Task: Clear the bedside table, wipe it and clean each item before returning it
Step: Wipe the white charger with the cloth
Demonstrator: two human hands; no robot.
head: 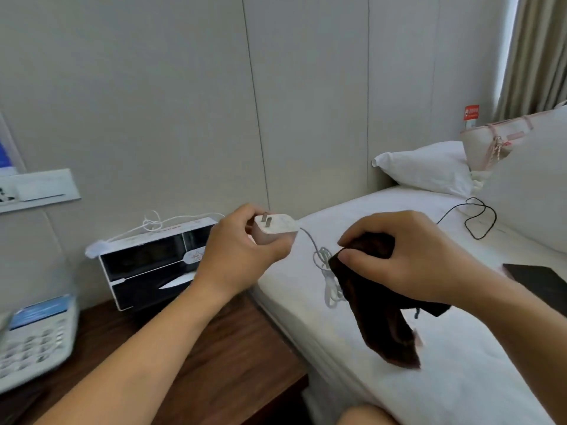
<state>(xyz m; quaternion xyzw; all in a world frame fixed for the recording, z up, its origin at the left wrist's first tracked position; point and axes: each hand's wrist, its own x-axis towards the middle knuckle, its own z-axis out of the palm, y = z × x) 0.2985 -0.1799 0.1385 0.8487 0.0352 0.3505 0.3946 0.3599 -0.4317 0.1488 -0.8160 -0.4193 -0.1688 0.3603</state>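
Charger [276,228] (smooth, blocky), left hand [239,250] gripping

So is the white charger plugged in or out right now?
Out. The left hand holds the charger in the air, its two prongs bare.

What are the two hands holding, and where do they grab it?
Left hand grips the white charger plug round its body. Right hand pinches the dark cloth at its top end.

Left hand [236,246]: holds a white charger [275,229], prongs up, its cable [322,262] trailing onto the bed [460,378].
Right hand [408,256]: pinches a dark brown cloth [380,317] above the bed.
Counter [230,357]: carries a black-and-white box [153,265] and a phone [33,342].
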